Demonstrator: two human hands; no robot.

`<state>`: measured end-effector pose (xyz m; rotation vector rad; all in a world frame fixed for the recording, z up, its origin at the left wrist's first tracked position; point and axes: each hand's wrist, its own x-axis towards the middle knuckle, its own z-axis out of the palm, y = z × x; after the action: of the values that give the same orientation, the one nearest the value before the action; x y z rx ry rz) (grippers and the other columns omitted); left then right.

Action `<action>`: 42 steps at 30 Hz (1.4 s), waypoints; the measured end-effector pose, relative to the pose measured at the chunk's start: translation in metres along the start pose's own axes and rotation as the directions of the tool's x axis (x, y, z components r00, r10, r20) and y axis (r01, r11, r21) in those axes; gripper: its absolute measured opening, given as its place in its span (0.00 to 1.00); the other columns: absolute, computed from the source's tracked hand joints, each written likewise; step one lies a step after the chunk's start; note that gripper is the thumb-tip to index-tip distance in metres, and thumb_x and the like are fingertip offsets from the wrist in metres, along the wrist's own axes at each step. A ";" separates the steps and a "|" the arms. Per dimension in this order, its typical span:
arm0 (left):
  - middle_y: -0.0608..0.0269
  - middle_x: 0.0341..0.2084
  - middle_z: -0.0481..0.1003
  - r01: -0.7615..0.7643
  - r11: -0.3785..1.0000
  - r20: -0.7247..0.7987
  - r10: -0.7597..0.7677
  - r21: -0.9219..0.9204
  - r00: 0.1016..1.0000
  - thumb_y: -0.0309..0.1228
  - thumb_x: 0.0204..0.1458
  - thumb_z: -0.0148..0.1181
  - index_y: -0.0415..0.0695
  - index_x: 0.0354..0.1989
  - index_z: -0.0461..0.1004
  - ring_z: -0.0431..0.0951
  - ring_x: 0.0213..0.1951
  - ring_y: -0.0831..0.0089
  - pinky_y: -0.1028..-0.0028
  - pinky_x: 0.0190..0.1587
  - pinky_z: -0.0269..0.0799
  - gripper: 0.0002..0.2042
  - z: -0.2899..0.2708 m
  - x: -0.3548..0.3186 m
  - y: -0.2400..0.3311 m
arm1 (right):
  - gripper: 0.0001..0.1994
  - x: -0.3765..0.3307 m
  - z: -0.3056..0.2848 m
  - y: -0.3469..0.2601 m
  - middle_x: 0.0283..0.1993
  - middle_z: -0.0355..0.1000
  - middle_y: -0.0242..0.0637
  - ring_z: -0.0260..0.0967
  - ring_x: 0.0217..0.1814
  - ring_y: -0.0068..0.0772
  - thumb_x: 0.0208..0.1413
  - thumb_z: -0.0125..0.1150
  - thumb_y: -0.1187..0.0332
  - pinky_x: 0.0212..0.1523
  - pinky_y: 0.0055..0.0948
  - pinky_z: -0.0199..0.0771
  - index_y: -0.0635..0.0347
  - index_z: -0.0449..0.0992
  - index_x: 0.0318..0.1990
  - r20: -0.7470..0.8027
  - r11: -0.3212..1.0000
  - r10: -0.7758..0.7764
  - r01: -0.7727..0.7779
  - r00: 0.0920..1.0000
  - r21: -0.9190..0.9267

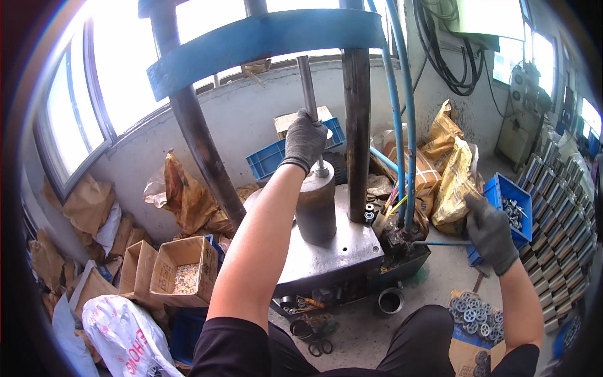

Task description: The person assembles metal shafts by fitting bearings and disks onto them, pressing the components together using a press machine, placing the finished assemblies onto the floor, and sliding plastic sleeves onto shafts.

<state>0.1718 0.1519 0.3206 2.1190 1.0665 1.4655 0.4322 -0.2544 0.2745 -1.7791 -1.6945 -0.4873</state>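
I'm gripping the press rod (309,94) with my left hand (304,141), fingers wrapped shut. Right hand (490,232) is closing on the lever (440,243). Keeping the rod plumb over the cylinder (316,210).

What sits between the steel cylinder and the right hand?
Head view: a dark press column, blue hoses and coloured wires stand between cylinder and right hand.

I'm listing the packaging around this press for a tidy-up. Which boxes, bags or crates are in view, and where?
Open cardboard box: floor, lower left, brown, small pale parts inside.
White plastic sack: bottom left, red print.
Blue plastic crate: behind the press, by the wall.
Blue bin: right, beside the right hand, metal parts inside.
Yellow-brown bags: right of the press, crumpled.
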 end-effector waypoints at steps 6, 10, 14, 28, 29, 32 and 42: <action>0.47 0.28 0.81 -0.043 0.993 0.005 0.043 0.105 0.999 0.30 0.63 0.56 0.38 0.45 0.72 0.88 0.33 0.56 0.63 0.37 0.85 0.09 0.006 -0.002 0.014 | 0.15 -0.119 -0.029 -0.009 0.41 0.82 0.48 0.80 0.44 0.55 0.56 0.61 0.63 0.48 0.48 0.81 0.55 0.84 0.49 0.680 0.997 0.043 -0.074 0.732 0.017; 0.47 0.29 0.81 -0.008 0.997 0.013 0.007 0.078 1.000 0.29 0.63 0.55 0.38 0.46 0.72 0.88 0.33 0.57 0.63 0.36 0.85 0.08 0.008 0.000 0.009 | 0.16 -0.133 -0.021 -0.011 0.40 0.83 0.47 0.81 0.44 0.53 0.57 0.59 0.59 0.49 0.48 0.82 0.55 0.85 0.47 0.807 0.996 0.078 -0.076 0.585 -0.041; 0.49 0.29 0.81 0.035 0.999 0.028 -0.036 0.022 0.999 0.27 0.63 0.55 0.38 0.46 0.71 0.88 0.34 0.58 0.64 0.36 0.87 0.07 0.008 0.001 -0.001 | 0.17 -0.124 -0.019 -0.008 0.41 0.83 0.47 0.81 0.46 0.53 0.58 0.59 0.58 0.50 0.49 0.81 0.56 0.85 0.49 0.732 0.995 0.066 -0.099 0.678 0.002; 0.50 0.29 0.81 0.035 0.999 0.024 -0.035 -0.002 0.999 0.26 0.63 0.54 0.39 0.45 0.72 0.88 0.34 0.57 0.63 0.37 0.88 0.06 0.006 -0.004 0.009 | 0.18 -0.113 -0.027 -0.015 0.46 0.83 0.48 0.82 0.48 0.52 0.57 0.62 0.62 0.51 0.45 0.82 0.58 0.84 0.52 0.701 0.986 0.118 -0.169 0.703 0.003; 0.50 0.29 0.81 0.024 0.999 0.026 -0.024 0.026 0.999 0.26 0.63 0.54 0.38 0.46 0.72 0.88 0.34 0.58 0.64 0.37 0.88 0.06 0.007 -0.004 0.010 | 0.18 -0.113 -0.027 -0.016 0.46 0.83 0.48 0.82 0.48 0.52 0.57 0.61 0.62 0.51 0.45 0.82 0.58 0.84 0.52 0.677 0.988 0.112 -0.153 0.728 0.000; 0.50 0.29 0.81 0.023 0.999 0.013 -0.024 0.030 1.000 0.25 0.63 0.54 0.38 0.46 0.72 0.88 0.34 0.59 0.64 0.37 0.88 0.06 0.007 0.001 -0.002 | 0.17 -0.114 -0.025 -0.020 0.46 0.83 0.48 0.81 0.48 0.53 0.58 0.62 0.62 0.51 0.45 0.82 0.58 0.84 0.52 0.676 0.981 0.145 -0.194 0.723 -0.003; 0.39 0.36 0.82 0.067 0.995 0.055 -0.071 0.072 0.996 0.33 0.60 0.57 0.39 0.47 0.73 0.84 0.44 0.40 0.50 0.49 0.80 0.12 0.003 -0.005 0.012 | 0.18 -0.116 -0.024 -0.010 0.47 0.83 0.48 0.81 0.49 0.54 0.60 0.59 0.58 0.52 0.47 0.81 0.57 0.84 0.52 0.736 0.979 0.142 -0.205 0.662 -0.005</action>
<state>0.1778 0.1408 0.3244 2.1360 1.1732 1.3465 0.4133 -0.3581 0.2184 -2.2155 -1.9631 0.4696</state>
